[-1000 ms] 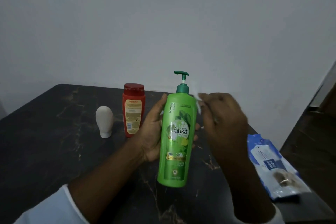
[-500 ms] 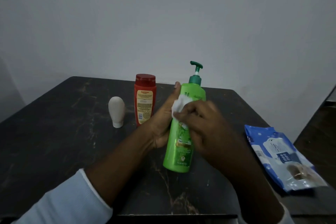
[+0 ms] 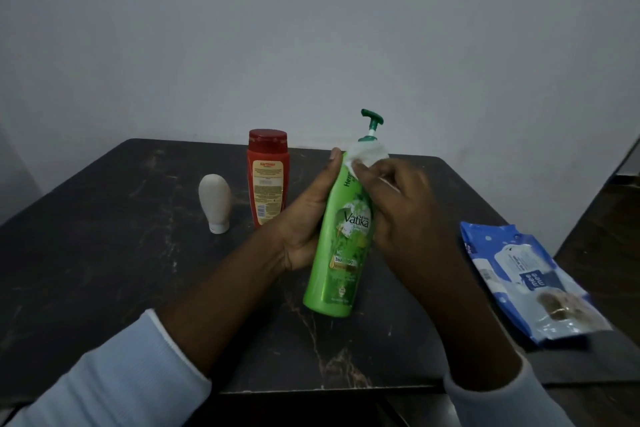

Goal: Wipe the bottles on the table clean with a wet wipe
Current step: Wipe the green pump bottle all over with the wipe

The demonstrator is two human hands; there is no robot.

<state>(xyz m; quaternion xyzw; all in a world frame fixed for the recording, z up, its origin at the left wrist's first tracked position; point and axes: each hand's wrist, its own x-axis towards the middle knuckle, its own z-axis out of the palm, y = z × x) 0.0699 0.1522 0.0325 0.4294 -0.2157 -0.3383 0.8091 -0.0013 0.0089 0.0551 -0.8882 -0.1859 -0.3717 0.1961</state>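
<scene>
A tall green pump bottle [image 3: 341, 253] is held above the dark table [image 3: 104, 253], tilted a little to the right. My left hand [image 3: 304, 215] grips it from the left side, fingers wrapped behind. My right hand [image 3: 398, 204] pinches a crumpled white wet wipe [image 3: 367, 153] and presses it against the bottle's shoulder, just under the green pump. A red bottle [image 3: 267, 177] with a red cap stands upright behind my left hand. A small white bottle [image 3: 215, 203] stands on its cap to the left of the red one.
A blue and white wet wipe pack [image 3: 526, 281] lies flat near the table's right edge. A pale wall rises behind the table. Darker floor shows past the table on the right.
My right hand has slid the wipe up the green bottle from its label to the shoulder below the pump. The label shows again. My left hand still grips the bottle.
</scene>
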